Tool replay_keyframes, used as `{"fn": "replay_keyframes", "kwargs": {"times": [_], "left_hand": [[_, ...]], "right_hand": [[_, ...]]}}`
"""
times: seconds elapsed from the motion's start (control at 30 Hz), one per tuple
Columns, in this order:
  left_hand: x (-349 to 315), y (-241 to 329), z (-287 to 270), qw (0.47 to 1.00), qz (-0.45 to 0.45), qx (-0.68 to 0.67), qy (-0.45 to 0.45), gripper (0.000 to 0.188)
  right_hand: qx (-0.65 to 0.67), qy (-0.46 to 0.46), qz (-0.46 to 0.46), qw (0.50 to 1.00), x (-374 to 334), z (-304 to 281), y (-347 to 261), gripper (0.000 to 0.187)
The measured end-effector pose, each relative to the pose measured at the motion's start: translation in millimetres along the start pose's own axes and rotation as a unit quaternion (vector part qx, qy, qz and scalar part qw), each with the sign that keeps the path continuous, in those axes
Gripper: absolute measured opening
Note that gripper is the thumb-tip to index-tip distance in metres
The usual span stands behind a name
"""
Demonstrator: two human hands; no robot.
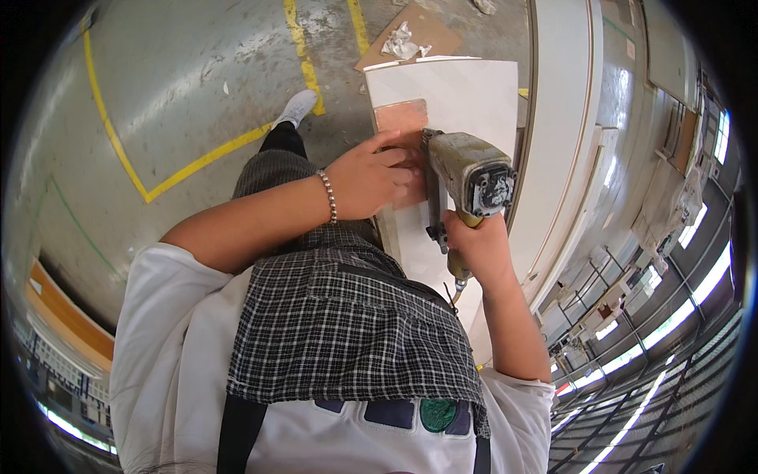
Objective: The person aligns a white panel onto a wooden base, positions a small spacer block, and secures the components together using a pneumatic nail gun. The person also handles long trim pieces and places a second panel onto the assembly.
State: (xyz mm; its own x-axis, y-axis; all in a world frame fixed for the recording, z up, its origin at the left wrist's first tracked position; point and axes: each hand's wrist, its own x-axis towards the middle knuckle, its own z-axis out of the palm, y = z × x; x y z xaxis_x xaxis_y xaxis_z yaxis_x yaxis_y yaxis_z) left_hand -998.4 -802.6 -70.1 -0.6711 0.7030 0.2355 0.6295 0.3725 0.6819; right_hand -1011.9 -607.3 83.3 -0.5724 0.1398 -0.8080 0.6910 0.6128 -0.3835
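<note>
The left hand (pixel 371 180) is laid over the pinkish-brown piece (pixel 401 116), fingers (pixel 389 157) slightly bent and parted, forearm (pixel 253 215) angled in from the left. The nail gun (pixel 464 154) is gripped round its handle (pixel 471 221) by the right hand (pixel 483 243), beside the piece. The piece is supported on a white board (pixel 478 85); the grey floor (pixel 189 87) is marked with yellow lines (pixel 209 161).

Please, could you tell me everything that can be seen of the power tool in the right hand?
The power tool has a scuffed, tan-grey body that looks metallic, a blackened, scratched end cap, a long dark strip-like part at its left and a yellowish handle. The right hand grips that handle. Its nose is beside the right edge of the pinkish piece, above the white panel; contact is unclear.
</note>
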Motion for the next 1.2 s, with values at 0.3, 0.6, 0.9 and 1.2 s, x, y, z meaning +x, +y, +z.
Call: {"fn": "replay_keyframes", "kwargs": {"times": [0.3, 0.6, 0.9, 1.2], "left_hand": [[-3, 31, 21, 1.000, 0.021, 0.008, 0.013, 0.009], [-8, 56, 39, 0.999, 0.022, 0.008, -0.024, 0.006], [-19, 108, 81, 0.998, 0.035, -0.010, -0.058, 0.013], [-32, 162, 132, 0.998, 0.038, 0.018, -0.037, 0.020]], "right_hand": [[0.024, -0.012, 0.003, 1.000, -22, 0, 33, 0.008], [0.003, -0.012, -0.005, 1.000, -36, -4, 73, 0.007], [-0.001, 0.013, -0.017, 1.000, -69, -6, 137, 0.009], [0.014, -0.006, -0.018, 1.000, -96, -15, 206, 0.031]]}}
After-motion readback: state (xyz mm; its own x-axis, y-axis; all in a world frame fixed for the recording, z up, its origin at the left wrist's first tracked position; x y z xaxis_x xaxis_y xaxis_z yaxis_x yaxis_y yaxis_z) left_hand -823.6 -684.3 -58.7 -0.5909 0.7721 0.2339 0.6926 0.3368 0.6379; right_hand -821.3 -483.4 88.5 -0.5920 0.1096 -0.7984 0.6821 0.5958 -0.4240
